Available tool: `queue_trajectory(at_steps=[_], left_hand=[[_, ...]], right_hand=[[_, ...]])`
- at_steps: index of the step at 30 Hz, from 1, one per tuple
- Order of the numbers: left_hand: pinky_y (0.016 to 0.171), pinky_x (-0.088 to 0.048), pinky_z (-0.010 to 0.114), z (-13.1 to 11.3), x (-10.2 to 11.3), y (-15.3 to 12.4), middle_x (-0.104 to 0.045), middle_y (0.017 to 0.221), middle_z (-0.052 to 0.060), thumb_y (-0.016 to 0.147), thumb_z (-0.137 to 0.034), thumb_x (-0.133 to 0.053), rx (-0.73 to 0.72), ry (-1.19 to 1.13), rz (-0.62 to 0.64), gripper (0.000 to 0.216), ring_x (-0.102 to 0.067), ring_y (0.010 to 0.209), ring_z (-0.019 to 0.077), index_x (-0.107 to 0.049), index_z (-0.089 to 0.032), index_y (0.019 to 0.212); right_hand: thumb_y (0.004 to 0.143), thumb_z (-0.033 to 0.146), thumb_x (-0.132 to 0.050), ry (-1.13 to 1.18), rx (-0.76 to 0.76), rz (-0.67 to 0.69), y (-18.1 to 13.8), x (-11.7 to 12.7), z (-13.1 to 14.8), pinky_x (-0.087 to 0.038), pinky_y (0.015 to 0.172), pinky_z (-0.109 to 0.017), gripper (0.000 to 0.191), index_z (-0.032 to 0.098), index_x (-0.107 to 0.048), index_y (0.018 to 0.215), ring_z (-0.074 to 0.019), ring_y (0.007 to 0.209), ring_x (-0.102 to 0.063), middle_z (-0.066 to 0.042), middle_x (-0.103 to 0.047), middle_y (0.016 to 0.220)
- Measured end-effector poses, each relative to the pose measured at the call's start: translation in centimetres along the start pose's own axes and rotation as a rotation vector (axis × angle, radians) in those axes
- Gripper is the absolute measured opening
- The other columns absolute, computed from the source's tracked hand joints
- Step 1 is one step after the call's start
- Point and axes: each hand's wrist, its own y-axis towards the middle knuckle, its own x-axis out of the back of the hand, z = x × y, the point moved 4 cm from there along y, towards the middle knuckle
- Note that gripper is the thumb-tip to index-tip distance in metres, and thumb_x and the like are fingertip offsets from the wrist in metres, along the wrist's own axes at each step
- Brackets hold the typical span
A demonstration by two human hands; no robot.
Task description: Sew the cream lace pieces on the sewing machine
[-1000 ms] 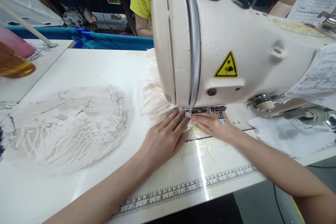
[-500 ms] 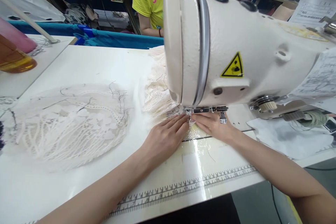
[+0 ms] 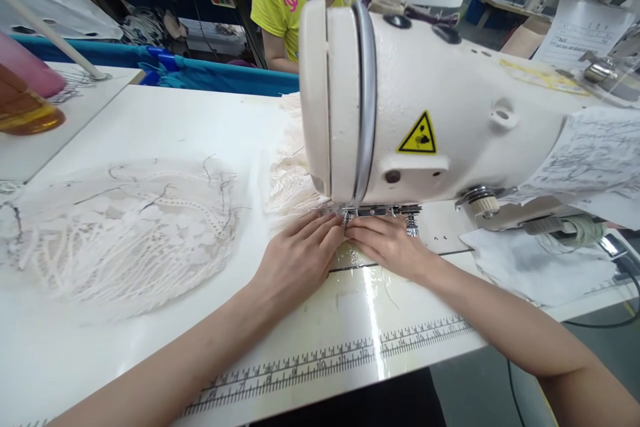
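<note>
Pale lace fabric with fringe [image 3: 290,177] lies bunched behind and left of the sewing machine head [image 3: 340,107], which hides part of it. My left hand [image 3: 300,250] is closed, its fingers pressed together on the fabric's near edge just left of the presser foot [image 3: 346,215]. From the right, my right hand [image 3: 387,243] meets it at the foot, fingers together and fingertips close to my left thumb. The bit of cloth between the fingertips is mostly hidden. Both hands rest low over the needle plate area.
Another fringed lace piece [image 3: 135,240] with dark loose threads lies on the table's left. A printed ruler [image 3: 320,367] runs along the front edge. White cloth [image 3: 540,267] lies at right. Bottles [image 3: 30,103] stand far left. A person in a yellow shirt [image 3: 275,0] sits beyond.
The view has shifted, so the machine and both hands appear a little further left. Both hands stay at the presser foot; the white cloth bit seen between them earlier is now hidden.
</note>
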Motion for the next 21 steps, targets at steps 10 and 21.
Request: queue_trajectory(at_steps=[10, 21], left_hand=[[0.101, -0.049, 0.041, 0.4, -0.2, -0.3, -0.064, 0.121, 0.011, 0.089, -0.012, -0.04, -0.032, -0.141, 0.063, 0.033, -0.061, 0.113, 0.0226, -0.056, -0.011, 0.118], [0.101, -0.049, 0.039, 1.3, -0.3, -0.6, -0.067, 0.117, 0.009, 0.087, -0.012, -0.042, -0.036, -0.106, 0.078, 0.032, -0.062, 0.111, 0.0228, -0.062, -0.012, 0.112]], right_hand=[[0.091, 0.018, -0.051, 0.014, 0.022, 0.0, 0.1, 0.6, 0.9, -0.048, 0.083, -0.032, 0.021, 0.027, -0.069, 0.098, -0.0151, 0.099, -0.06, 0.001, -0.07, 0.097], [0.088, 0.006, -0.052, -0.012, 0.15, -0.145, 0.3, 1.0, 2.0, -0.048, 0.079, -0.026, 0.022, 0.021, -0.066, 0.092, -0.0101, 0.097, -0.063, 0.005, -0.073, 0.092]])
